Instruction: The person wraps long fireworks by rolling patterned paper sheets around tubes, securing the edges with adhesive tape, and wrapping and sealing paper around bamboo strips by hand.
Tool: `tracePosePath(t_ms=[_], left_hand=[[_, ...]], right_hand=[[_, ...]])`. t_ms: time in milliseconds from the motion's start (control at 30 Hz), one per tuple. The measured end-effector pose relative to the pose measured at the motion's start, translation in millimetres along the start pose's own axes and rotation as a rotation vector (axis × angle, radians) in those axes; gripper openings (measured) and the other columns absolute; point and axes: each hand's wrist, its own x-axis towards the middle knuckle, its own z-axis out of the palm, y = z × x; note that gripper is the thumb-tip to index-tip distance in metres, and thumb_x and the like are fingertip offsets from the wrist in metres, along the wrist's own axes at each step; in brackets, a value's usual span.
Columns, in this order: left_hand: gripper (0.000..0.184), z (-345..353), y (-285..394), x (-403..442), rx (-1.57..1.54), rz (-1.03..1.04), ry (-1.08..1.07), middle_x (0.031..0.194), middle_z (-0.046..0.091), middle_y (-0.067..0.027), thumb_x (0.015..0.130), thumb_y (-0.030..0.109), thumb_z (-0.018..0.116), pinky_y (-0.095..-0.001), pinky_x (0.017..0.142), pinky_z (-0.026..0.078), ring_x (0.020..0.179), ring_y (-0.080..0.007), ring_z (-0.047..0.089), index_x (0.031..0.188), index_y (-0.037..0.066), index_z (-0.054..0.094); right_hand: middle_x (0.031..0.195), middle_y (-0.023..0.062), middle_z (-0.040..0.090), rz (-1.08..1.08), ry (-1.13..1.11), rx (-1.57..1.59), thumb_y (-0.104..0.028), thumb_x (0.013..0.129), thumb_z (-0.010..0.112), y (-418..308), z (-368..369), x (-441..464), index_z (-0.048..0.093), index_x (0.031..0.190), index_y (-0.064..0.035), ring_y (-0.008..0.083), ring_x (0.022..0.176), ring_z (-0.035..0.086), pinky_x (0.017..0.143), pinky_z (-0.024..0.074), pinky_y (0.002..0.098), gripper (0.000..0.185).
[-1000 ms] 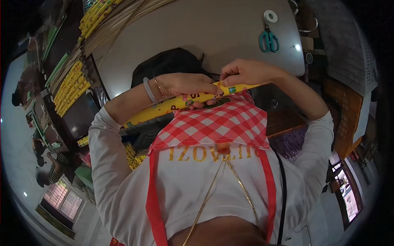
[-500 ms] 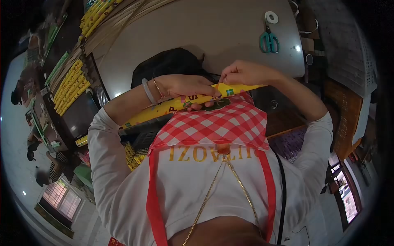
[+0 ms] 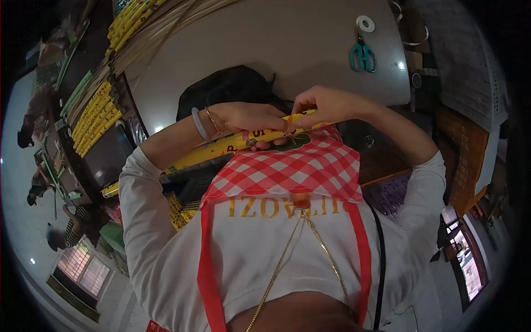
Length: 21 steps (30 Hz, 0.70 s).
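A long yellow roll, printed with letters and coloured shapes, lies slanting across the front of my red-checked apron. My left hand is wrapped round it, the thumb on top and fingertips showing below. A jade-like bangle and a thin gold bracelet are on that wrist. Close beside it, my right hand grips the roll's right end, its thumb lying along the yellow surface and its fingers bent over the far side. The tip of that end is mostly hidden by this hand.
Teal-handled scissors and a white tape roll lie on the table ahead. A black bag sits at its near edge. Yellow rolls and thin strips lie left. Other people are at far left.
My right hand has turned and come down over the roll's right end, with the thumb now on it. The pointed tip that showed is covered. My left hand keeps its hold.
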Motion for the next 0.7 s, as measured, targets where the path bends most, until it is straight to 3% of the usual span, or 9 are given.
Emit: tracePosePath(t_ms=[200,367,433,600,667,700], left_hand=[[0.028,-4.7,1.2,-3.5,0.014,0.016,0.019,0.061,0.049,0.0016,0.089,0.031,0.05,-0.0192,0.041,0.037,0.046,-0.0041,0.044,0.078,0.005,0.051],[0.029,-20.1,-8.8,-4.7,0.095,0.136,-0.021,0.064,0.052,-0.0012,0.086,0.03,0.055,-0.0194,0.043,0.041,0.049,-0.0074,0.05,0.089,0.002,0.052],[0.033,-13.9,-0.3,-10.8,0.035,0.151,-0.003,0.067,0.054,-0.0025,0.085,0.033,0.056,-0.0203,0.044,0.042,0.051,-0.0087,0.053,0.092,0.001,0.053],[0.048,-13.4,8.6,-8.5,0.085,0.086,0.203,0.075,0.058,-0.0052,0.085,0.042,0.056,-0.0217,0.05,0.045,0.055,-0.0102,0.056,0.104,-0.002,0.053],[0.054,-15.3,7.0,-2.5,0.415,0.12,0.298,0.078,0.059,-0.005,0.087,0.049,0.048,-0.0194,0.055,0.047,0.061,-0.0099,0.058,0.107,-0.001,0.05],[0.054,-15.0,8.3,-2.4,0.422,0.12,0.295,0.078,0.059,-0.005,0.087,0.049,0.048,-0.0194,0.055,0.047,0.061,-0.0099,0.058,0.107,-0.001,0.05]], right_hand=[[0.089,0.009,0.062,-0.044,-0.043,-0.026,-0.015,0.077,0.054,-2.3,-11.9,-1.7,0.058,0.104,0.0036,0.0131,0.079,0.055,0.07,0.0437,0.0251,0.033],[0.093,0.0101,0.063,-0.013,-0.034,0.049,-0.01,0.074,0.051,5.0,-22.2,1.0,0.057,0.109,0.0022,0.0165,0.082,0.056,0.075,0.0433,0.0278,0.037],[0.097,0.0096,0.063,-0.312,0.073,-0.29,-0.008,0.077,0.051,11.1,-23.8,2.3,0.056,0.11,-0.0012,0.0211,0.085,0.056,0.08,0.0426,0.0291,0.035],[0.106,0.0093,0.059,-0.326,0.159,-0.591,-0.009,0.082,0.05,-1.6,-23.1,-2.7,0.053,0.113,-0.0055,0.0264,0.088,0.056,0.083,0.0428,0.0312,0.032],[0.108,0.0098,0.058,-0.321,0.165,-0.641,-0.01,0.083,0.05,-4.6,-22.7,-1.8,0.052,0.114,-0.0061,0.0272,0.089,0.056,0.084,0.0431,0.0324,0.031],[0.107,0.0102,0.058,-0.279,0.189,-0.612,-0.01,0.083,0.049,-4.6,-22.7,-0.4,0.054,0.112,-0.0057,0.0281,0.09,0.056,0.084,0.0436,0.0335,0.03]])
